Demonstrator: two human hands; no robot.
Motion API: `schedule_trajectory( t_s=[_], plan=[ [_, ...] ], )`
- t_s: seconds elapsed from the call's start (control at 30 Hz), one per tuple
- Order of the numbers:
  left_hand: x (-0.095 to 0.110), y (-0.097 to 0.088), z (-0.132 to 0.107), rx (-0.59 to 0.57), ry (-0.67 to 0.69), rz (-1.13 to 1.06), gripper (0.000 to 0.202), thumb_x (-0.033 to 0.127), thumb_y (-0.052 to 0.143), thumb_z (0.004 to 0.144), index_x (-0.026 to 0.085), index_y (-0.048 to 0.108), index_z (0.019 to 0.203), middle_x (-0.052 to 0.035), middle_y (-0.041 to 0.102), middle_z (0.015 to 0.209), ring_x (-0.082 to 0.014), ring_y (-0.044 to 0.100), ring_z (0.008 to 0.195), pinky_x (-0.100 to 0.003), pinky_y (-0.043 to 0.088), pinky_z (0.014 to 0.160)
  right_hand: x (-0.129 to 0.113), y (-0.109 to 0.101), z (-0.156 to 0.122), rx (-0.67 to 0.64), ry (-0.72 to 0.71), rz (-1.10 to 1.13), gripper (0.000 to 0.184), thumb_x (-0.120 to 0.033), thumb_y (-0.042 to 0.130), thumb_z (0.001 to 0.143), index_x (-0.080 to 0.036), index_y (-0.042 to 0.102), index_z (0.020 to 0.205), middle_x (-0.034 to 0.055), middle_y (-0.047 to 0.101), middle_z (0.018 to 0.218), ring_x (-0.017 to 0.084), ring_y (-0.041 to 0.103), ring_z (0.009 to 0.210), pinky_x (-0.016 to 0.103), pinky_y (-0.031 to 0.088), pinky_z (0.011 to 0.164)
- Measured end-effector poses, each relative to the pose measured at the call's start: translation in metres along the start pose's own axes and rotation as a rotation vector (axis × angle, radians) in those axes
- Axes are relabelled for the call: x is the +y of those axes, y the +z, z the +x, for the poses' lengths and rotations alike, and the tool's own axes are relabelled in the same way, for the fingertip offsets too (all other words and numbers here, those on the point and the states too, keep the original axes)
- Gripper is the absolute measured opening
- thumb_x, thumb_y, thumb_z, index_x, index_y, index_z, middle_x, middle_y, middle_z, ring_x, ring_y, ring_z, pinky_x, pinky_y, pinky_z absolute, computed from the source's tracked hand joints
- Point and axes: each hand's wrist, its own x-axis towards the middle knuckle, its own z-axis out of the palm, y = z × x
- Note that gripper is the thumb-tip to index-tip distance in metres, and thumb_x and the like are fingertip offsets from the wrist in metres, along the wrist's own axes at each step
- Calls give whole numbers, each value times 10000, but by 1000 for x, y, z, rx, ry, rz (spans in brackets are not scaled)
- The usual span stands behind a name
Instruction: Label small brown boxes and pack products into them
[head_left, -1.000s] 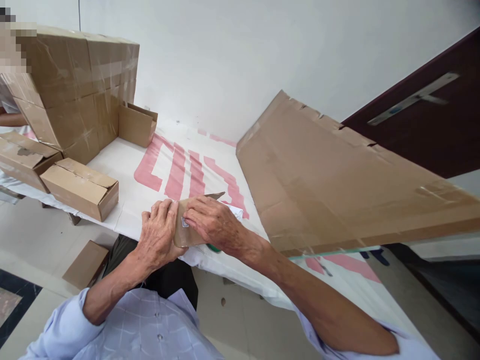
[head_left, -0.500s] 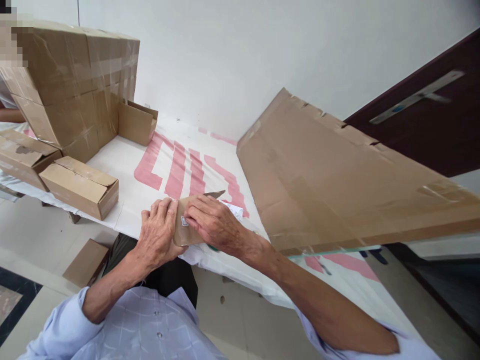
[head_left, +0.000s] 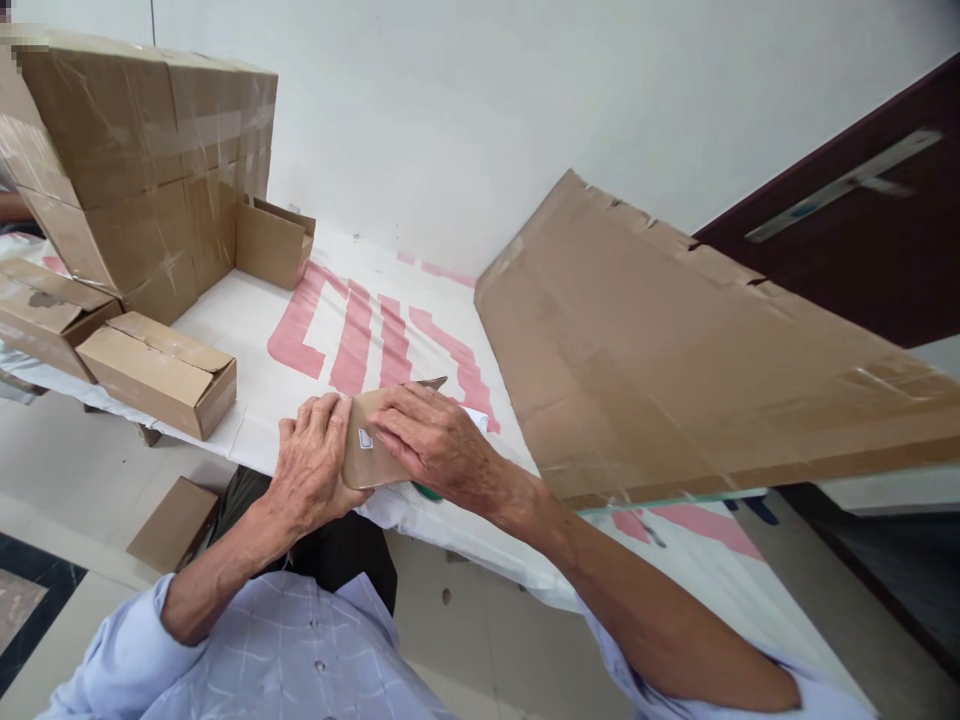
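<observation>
Both my hands rest on a small flat piece of brown cardboard (head_left: 366, 455) at the near edge of the table. My left hand (head_left: 311, 465) grips its left side with fingers curled over it. My right hand (head_left: 431, 440) presses on its right part, fingers bent and close together. A small white mark shows on the cardboard between my hands. A green object peeks out under my right wrist; I cannot make out what it is.
A white table cover with pink stripes (head_left: 352, 335) lies ahead. Small cardboard boxes (head_left: 157, 372) and a taped stack of cartons (head_left: 142, 170) stand at the left. A large flattened carton (head_left: 675, 350) lies at the right, a dark door (head_left: 862, 230) behind it.
My hands and the cardboard piece have shifted slightly up and left in view; the cardboard now bends a little more under my fingers.
</observation>
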Motion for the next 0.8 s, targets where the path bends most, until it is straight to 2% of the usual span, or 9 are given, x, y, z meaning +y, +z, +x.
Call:
schedule_trajectory(
  t_s=[0.13, 0.33, 0.47, 0.57, 0.7, 0.8],
  plan=[
    [-4, 0, -1, -2, -6, -18, 1016, 346, 827, 681, 120, 377, 1563, -274, 522, 1551, -454, 476, 1441, -570, 453, 1043, 0, 0, 2, -14, 7, -33, 233, -147, 521, 1080, -184, 699, 935, 90, 701, 944, 239, 610, 906, 375, 513, 831],
    [-5, 0, 1, 3, -14, -33, 1035, 343, 835, 669, 168, 376, 1580, -252, 512, 1556, -455, 476, 1435, -572, 450, 1036, 0, -1, 3, -19, 70, 73, 179, -160, 539, 1059, -183, 692, 967, 110, 728, 1004, 255, 642, 938, 399, 525, 830],
    [-1, -1, 2, -10, -6, -18, 993, 369, 807, 708, 167, 380, 1582, -250, 516, 1553, -453, 475, 1435, -569, 458, 1018, -3, 0, 7, -110, 65, -7, 136, -172, 580, 1039, -179, 706, 987, 119, 732, 1027, 266, 638, 968, 415, 515, 866],
    [2, -2, 4, -21, -4, 1, 958, 395, 783, 742, 148, 381, 1577, -259, 520, 1553, -451, 475, 1440, -571, 456, 1017, -7, 6, 11, -149, 72, -99, 154, -119, 569, 1023, -169, 712, 992, 108, 718, 964, 256, 621, 930, 389, 489, 846],
    [4, -3, 5, -32, -5, 7, 949, 413, 776, 759, 112, 381, 1567, -271, 523, 1550, -448, 480, 1438, -572, 454, 1016, -10, 14, 12, -124, 72, -158, 223, -42, 507, 1008, -154, 694, 963, 95, 690, 895, 238, 575, 841, 369, 449, 791],
    [4, -4, 5, -28, -9, 0, 935, 423, 770, 769, 129, 385, 1569, -267, 532, 1546, -449, 486, 1434, -572, 455, 1013, -8, 12, 8, -55, 56, -70, 236, -66, 481, 1030, -179, 651, 912, 83, 669, 878, 232, 559, 820, 367, 448, 778]
  ],
)
